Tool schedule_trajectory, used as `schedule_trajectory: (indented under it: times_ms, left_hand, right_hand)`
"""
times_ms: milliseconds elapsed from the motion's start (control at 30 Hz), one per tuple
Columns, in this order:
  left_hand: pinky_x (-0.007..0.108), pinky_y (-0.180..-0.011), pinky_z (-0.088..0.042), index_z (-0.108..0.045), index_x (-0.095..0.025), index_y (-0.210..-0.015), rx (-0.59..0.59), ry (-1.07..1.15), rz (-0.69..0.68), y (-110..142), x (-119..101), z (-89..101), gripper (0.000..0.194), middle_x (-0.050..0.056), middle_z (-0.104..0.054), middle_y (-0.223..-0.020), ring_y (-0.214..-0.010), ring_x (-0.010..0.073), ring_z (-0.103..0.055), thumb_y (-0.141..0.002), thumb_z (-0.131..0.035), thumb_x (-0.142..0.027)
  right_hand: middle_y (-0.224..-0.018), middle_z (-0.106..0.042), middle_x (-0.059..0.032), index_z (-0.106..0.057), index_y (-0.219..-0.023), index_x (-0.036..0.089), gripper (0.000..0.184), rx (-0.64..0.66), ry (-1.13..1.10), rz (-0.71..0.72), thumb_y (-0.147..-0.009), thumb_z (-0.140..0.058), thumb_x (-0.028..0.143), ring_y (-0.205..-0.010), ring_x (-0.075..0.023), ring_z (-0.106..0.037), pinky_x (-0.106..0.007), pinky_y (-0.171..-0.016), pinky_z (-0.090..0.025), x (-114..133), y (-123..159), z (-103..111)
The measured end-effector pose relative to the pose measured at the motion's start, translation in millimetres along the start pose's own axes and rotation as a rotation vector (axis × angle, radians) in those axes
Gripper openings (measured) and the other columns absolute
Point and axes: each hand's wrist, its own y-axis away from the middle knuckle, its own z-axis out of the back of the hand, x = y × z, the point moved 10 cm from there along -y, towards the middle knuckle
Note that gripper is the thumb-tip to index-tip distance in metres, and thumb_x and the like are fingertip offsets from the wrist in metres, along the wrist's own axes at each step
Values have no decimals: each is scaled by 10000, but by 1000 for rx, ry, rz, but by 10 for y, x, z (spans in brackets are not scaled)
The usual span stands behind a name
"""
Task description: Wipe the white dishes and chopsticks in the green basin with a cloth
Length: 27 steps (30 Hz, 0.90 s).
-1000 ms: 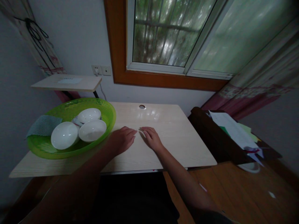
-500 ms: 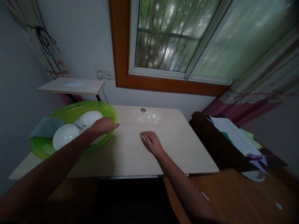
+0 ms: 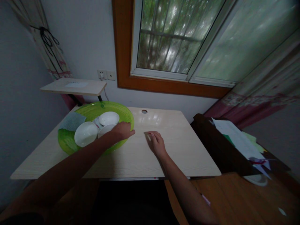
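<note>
A green plastic basin (image 3: 122, 109) sits on the left part of the pale wooden desk (image 3: 140, 162). My left hand (image 3: 123, 130) is closed over its right rim, thumb on the outside. Inside the basin are a white bowl (image 3: 86, 134) at the front left, another white bowl (image 3: 109, 118) behind, and a third white bowl (image 3: 106, 129) partly covered by my left forearm. A grey-blue cloth (image 3: 72, 121) hangs over the basin's left side. My right hand (image 3: 158, 143) rests on the desk to the right, fingers loosely bent and nothing in it.
A small raised shelf (image 3: 91, 89) stands behind the basin at the back left. Wall sockets (image 3: 106, 75) with a plug are beside it. A window (image 3: 173, 40) is beyond the desk. To the right, a dark brown piece of furniture (image 3: 211, 140) bears papers (image 3: 234, 134).
The basin with its bowls and cloth has slid to the right along the desk, with my left hand on its rim. My right hand has stayed nearly in place.
</note>
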Motion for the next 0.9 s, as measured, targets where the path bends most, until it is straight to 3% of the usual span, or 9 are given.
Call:
schedule_trajectory:
  times_ms: [133,233,333,400,500,667,733,800,900]
  left_hand:
    - [435,-929,-580,-773,-64,-1169,27,-14,-117,3,-508,-23,475,267,-790,-1151,-1081,369,-768,-1026,-521,-440]
    - [439,-878,-592,-761,-70,-1219,7,23,-176,53,-759,-19,466,259,-791,-1154,-1070,372,-770,-1019,-557,-438]
    - [442,-948,-583,-757,-104,-1282,-6,49,-239,107,-843,37,500,230,-789,-1223,-1137,365,-757,-1036,-557,-490]
    - [440,-1042,-552,-760,-134,-1312,-35,70,-238,117,-722,156,518,204,-777,-1294,-1219,349,-732,-1065,-516,-518]
    - [424,-1126,-505,-740,-174,-1379,-157,100,-100,99,-186,469,515,158,-724,-1438,-1331,322,-675,-1088,-484,-513]
    - [421,-1182,-455,-715,-56,-1396,-313,95,244,169,1205,801,522,207,-683,-1483,-1365,335,-640,-1077,-475,-392]
    - [421,-1158,-475,-720,-96,-1408,-317,118,399,243,1769,751,518,185,-707,-1453,-1329,337,-662,-1042,-514,-399]
    - [424,-1132,-497,-719,-141,-1424,-357,166,497,324,2197,676,514,160,-721,-1438,-1326,339,-664,-1022,-507,-380]
    - [411,-1089,-533,-744,-133,-1377,-365,244,590,405,2558,491,523,147,-772,-1341,-1278,333,-694,-973,-526,-383]
  right_hand:
    - [-1133,-777,-133,-813,-1040,259,473,-87,-141,-125,-1033,-551,652,-1123,-296,-691,-510,-1084,-529,-239,-8,107]
    - [-1178,-763,-131,-799,-1067,241,487,-123,-246,-212,-1004,-576,669,-1133,-286,-691,-486,-1038,-566,-392,12,131]
    - [-1188,-766,-122,-791,-1072,238,497,-153,-301,-259,-978,-597,687,-1122,-276,-696,-469,-1016,-580,-467,31,144]
    - [-1186,-771,-118,-785,-1073,236,499,-169,-321,-273,-966,-608,691,-1120,-273,-700,-468,-1014,-580,-498,38,149]
    - [-1186,-773,-120,-777,-1087,228,491,-178,-345,-286,-960,-622,676,-1117,-270,-710,-458,-986,-588,-546,39,137]
    - [-1147,-782,-113,-774,-1120,224,469,-165,-392,-307,-950,-660,646,-1073,-264,-724,-437,-934,-591,-576,43,102]
    - [-1119,-788,-109,-775,-1125,223,479,-159,-396,-316,-940,-670,652,-1046,-266,-727,-430,-905,-594,-553,46,98]
    - [-1089,-792,-105,-776,-1122,222,487,-154,-398,-318,-933,-675,658,-1017,-265,-728,-423,-884,-592,-519,45,97]
    - [-1066,-794,-103,-777,-1123,223,487,-149,-398,-321,-931,-677,659,-989,-262,-722,-417,-864,-584,-484,42,98]
